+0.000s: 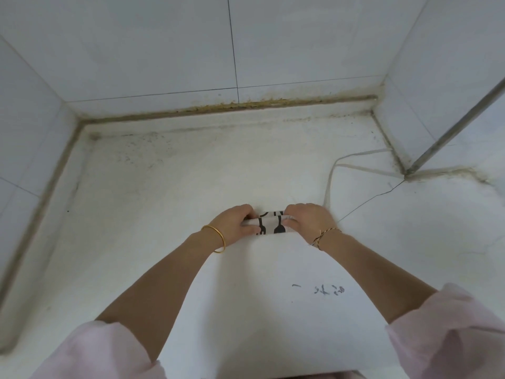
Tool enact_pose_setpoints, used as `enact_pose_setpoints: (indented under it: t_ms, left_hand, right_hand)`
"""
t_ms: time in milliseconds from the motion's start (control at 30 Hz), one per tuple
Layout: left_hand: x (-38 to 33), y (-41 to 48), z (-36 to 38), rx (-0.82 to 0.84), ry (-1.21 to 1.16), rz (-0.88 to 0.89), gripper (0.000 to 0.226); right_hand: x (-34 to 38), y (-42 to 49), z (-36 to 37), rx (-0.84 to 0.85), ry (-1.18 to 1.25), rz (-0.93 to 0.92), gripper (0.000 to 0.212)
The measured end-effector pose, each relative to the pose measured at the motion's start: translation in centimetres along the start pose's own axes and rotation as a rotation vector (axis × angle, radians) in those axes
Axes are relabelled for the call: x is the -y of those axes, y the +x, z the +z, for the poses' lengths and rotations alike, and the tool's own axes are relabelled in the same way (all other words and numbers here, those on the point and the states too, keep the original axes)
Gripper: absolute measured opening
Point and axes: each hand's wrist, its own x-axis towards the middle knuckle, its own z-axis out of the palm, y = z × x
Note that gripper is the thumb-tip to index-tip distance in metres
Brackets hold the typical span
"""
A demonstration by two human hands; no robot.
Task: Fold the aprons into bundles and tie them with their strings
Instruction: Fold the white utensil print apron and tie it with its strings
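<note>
A white apron [270, 291] lies flat on the white counter [153, 192], stretching from the near edge toward the middle. Its far end is rolled into a small tube [270, 225] that shows a black-and-white print. My left hand [235, 224] grips the roll's left end, fingers curled over it. My right hand [307, 221] grips the right end in the same way. A thin pale apron string [332, 176] trails from under my right hand toward the back right corner. Small black marks [322, 289] sit on the flat cloth.
Tiled walls [169, 50] close the counter at the back and left, with dirty grout along the joints. A tiled pillar with a metal edge strip [451, 129] stands at the right. A hairline crack [374, 198] runs across the counter to the right of my hands.
</note>
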Motion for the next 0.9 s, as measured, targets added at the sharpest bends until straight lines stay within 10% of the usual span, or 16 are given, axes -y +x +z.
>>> enact_pose_setpoints:
  t_ms: [267, 600, 900]
  left_hand:
    - [-1.0, 1.1, 0.4, -0.055, -0.043, -0.249, 0.039]
    - [-3.2, 3.2, 0.3, 0.046, 0.539, -0.101, 0.033]
    - [-9.5, 4.2, 0.2, 0.464, 0.135, 0.080, 0.023]
  right_hand:
    - [0.1, 1.1, 0.5, 0.061, 0.148, 0.184, 0.037]
    - [0.8, 2.2, -0.2, 0.255, 0.027, 0.259, 0.041]
    - [-3.2, -4.8, -3.7, -0.051, 0.152, 0.073, 0.038]
